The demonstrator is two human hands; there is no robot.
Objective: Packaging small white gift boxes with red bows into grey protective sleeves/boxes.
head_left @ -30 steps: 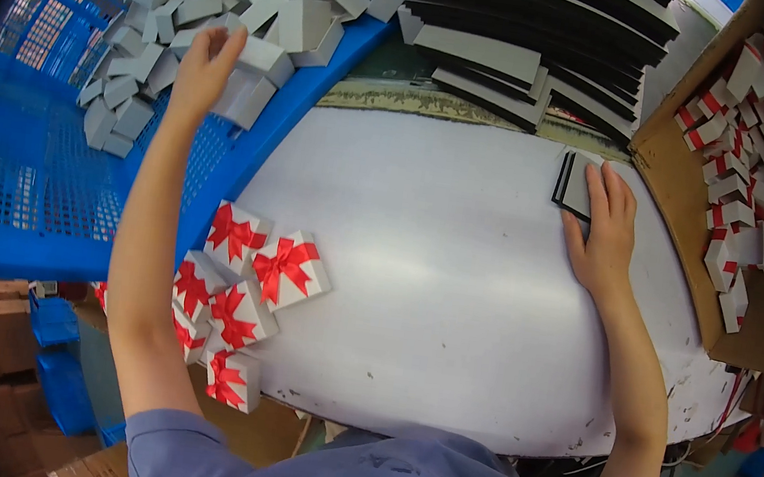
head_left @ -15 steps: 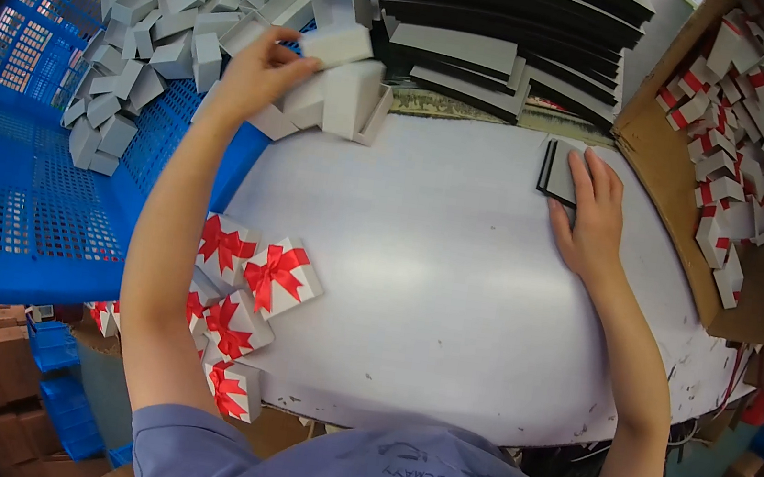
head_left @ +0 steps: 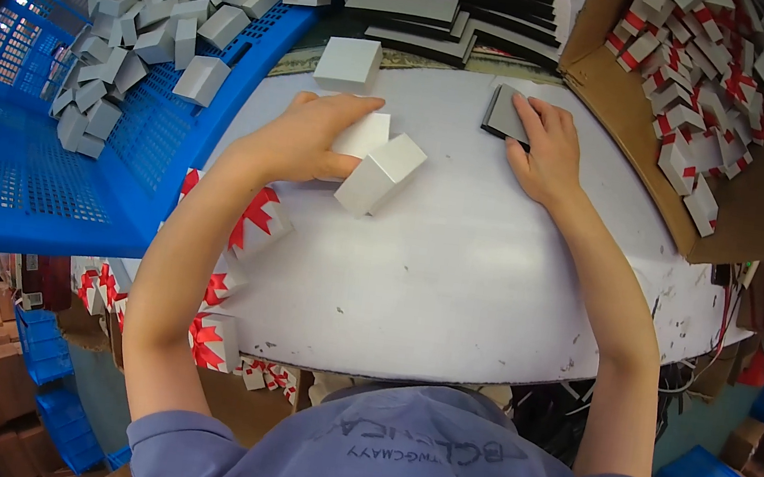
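At the centre of the frame the left hand (head_left: 304, 137) lies palm-down over a small grey box (head_left: 360, 133), fingers spread across it rather than closed around it, with a second grey box (head_left: 381, 173) touching it at lower right and a third (head_left: 348, 64) standing apart just above. Toward the upper right, the right hand (head_left: 543, 149) presses flat fingers on a dark flat card (head_left: 504, 118) on the white table (head_left: 454, 277). Around them — a blue crate (head_left: 42, 184) of loose grey boxes at upper left, stacked dark sheets (head_left: 452, 2) along the top, a cardboard carton (head_left: 753, 205) of red-and-white boxes at right. Red-bowed gift boxes (head_left: 254, 217) sit at the table's left edge, partly hidden by the left forearm.
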